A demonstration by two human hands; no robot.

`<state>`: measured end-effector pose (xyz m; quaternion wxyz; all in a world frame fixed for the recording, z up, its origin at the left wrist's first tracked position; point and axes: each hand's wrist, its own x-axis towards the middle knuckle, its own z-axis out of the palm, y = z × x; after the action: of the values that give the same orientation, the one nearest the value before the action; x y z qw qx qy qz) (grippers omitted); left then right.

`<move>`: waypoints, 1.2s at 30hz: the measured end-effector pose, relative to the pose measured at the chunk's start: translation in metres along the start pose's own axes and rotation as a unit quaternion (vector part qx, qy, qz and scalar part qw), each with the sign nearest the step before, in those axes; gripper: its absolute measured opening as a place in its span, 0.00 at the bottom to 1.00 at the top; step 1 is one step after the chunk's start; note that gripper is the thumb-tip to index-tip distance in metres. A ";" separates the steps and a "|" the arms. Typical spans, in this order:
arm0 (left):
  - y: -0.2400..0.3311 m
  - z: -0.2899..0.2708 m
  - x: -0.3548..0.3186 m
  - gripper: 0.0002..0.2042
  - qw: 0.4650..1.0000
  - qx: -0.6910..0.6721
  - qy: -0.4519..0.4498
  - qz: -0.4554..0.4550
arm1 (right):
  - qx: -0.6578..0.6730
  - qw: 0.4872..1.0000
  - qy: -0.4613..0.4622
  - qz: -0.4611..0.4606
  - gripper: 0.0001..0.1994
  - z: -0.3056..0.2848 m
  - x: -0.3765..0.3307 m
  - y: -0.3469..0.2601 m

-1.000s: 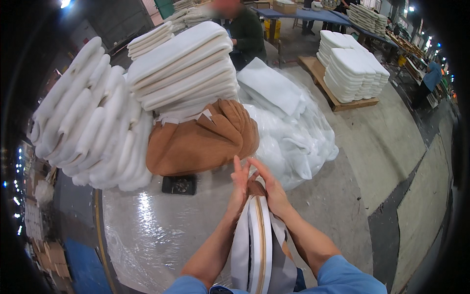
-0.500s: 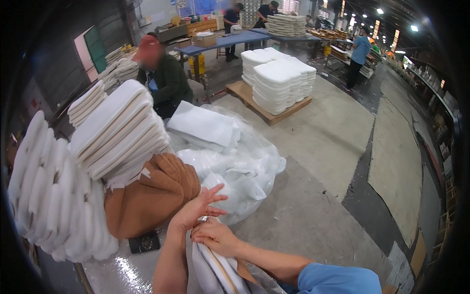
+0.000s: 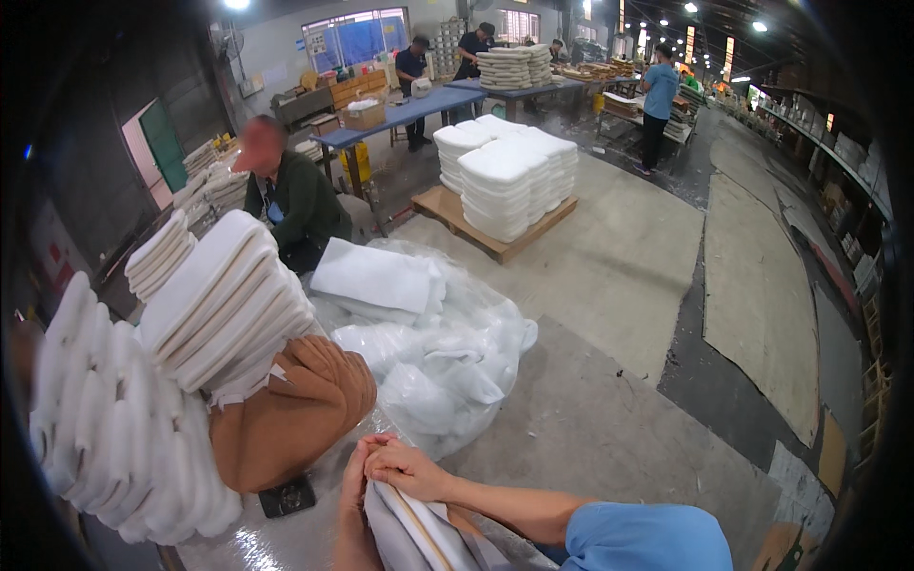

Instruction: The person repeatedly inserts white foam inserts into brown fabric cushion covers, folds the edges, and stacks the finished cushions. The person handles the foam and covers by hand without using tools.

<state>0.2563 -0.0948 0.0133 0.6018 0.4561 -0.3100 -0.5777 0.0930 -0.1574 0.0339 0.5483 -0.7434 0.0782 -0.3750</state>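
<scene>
A cushion (image 3: 411, 523) with a grey fabric cover and a brown side lies close in front of me. White padding and a tan layer show in its gap. My right hand (image 3: 411, 472) is closed on the cushion's far end, fingers bent over the cover. Against the left side of that end, my left hand (image 3: 354, 476) is wrapped round it, its fingertips meeting the right hand's. Some of the left fingers are hidden. Folded brown fabric (image 3: 300, 404) lies just beyond, to the left, with a flat black object (image 3: 287, 497) beside it.
White padded pieces (image 3: 124, 428) and layered pads (image 3: 224, 295) are stacked at left. A clear plastic bag of white padding (image 3: 447, 371) lies ahead. Behind it, a person in dark green (image 3: 309, 205) sits near a pallet (image 3: 505, 249) of white cushions. Others stand by blue tables (image 3: 405, 112).
My left hand, spread open above the cushion's end before, has come down and closed round it. My right hand stays on the cushion. The whole view has shifted slightly.
</scene>
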 end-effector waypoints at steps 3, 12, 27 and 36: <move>0.012 0.027 -0.021 0.26 0.993 0.073 0.078 0.056 | -0.035 0.999 0.036 0.003 0.15 -0.011 -0.030 -0.023; 0.026 -0.028 -0.193 0.22 0.933 -0.004 0.341 0.111 | 0.264 0.910 0.066 0.311 0.36 -0.025 -0.288 -0.125; -0.130 0.085 -0.433 0.31 0.878 -0.117 0.433 0.166 | 0.152 0.904 0.314 0.247 0.34 -0.044 -0.111 -0.025; -0.140 0.180 -0.449 0.36 0.954 -0.039 0.296 -0.017 | 0.176 0.912 0.262 0.262 0.33 -0.008 -0.015 -0.008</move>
<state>-0.0265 0.3221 0.0257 0.6739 0.5879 -0.0875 -0.4389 0.0749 -0.1525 0.0349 0.7090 -0.4623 0.3439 -0.4067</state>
